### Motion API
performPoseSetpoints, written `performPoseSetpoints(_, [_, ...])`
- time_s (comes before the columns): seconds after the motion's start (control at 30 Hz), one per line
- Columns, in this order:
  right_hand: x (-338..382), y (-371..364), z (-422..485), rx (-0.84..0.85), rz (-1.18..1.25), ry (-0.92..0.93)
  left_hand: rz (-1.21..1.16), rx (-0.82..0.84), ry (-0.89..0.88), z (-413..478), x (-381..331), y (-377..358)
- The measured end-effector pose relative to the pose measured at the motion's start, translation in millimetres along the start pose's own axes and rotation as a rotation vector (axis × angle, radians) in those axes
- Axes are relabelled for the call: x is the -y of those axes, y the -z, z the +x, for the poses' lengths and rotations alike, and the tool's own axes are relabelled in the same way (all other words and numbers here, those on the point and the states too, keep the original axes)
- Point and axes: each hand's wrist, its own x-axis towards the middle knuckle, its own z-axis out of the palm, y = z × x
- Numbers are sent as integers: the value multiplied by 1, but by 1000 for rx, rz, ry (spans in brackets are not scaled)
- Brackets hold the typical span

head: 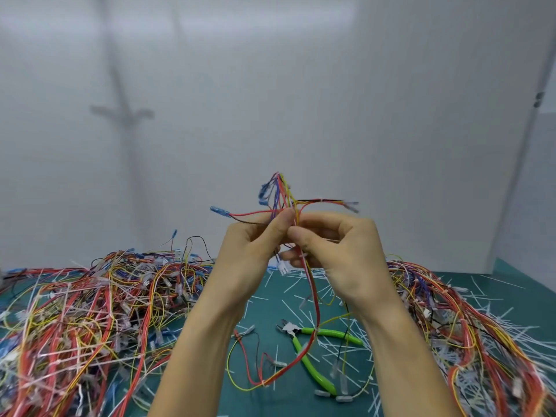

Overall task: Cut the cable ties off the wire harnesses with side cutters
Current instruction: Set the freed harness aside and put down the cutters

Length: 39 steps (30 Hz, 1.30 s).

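Both hands are raised in front of me holding one wire harness (285, 194) of red, yellow and purple wires with blue terminals. My left hand (255, 245) pinches the bundle between thumb and fingers. My right hand (334, 248) grips the same bundle just to the right, fingers curled round it. The harness's red and yellow wires hang down to the mat, with a white connector (283, 267) dangling between the hands. The side cutters (304, 344), with green handles, lie on the green mat (270, 308) below, held by neither hand.
A large heap of tied harnesses (90, 320) covers the mat on the left. Another heap (469, 332) lies on the right. Several cut white cable ties (355, 353) are scattered over the mat's middle. A grey wall stands behind the table.
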Motion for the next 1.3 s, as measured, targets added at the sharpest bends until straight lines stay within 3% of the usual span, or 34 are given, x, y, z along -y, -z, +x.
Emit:
performPoseSetpoints(0.13, [2,7,3,-199,113,66,306,130,127,-1,6,9])
performPoseSetpoints(0.27, [3,21,6,-393,256,99,794,484,387,-6,15,25])
performPoseSetpoints(0.37, [3,28,7,-485,364,90,883,631,490,-7,24,25])
performPoseSetpoints(0.47, [3,33,7,-537,402,63,838,554,459,-4,33,24])
performPoseSetpoints(0.6, [2,38,8,-576,495,7,755,281,397,0,36,30])
performPoseSetpoints(0.67, [1,39,8,-601,538,-19,794,150,382,2,36,39])
performPoseSetpoints(0.77, [-1,41,8,-625,568,-42,872,97,420,2,37,53])
performPoseSetpoints(0.87, [-3,41,9,-623,557,-52,771,33,450,-1,37,58])
performPoseSetpoints(1.07, [-7,43,9,-606,541,-86,183,-197,388,3,27,55])
performPoseSetpoints(1.3, [-9,44,10,-571,552,-132,-227,-131,360,-1,8,48])
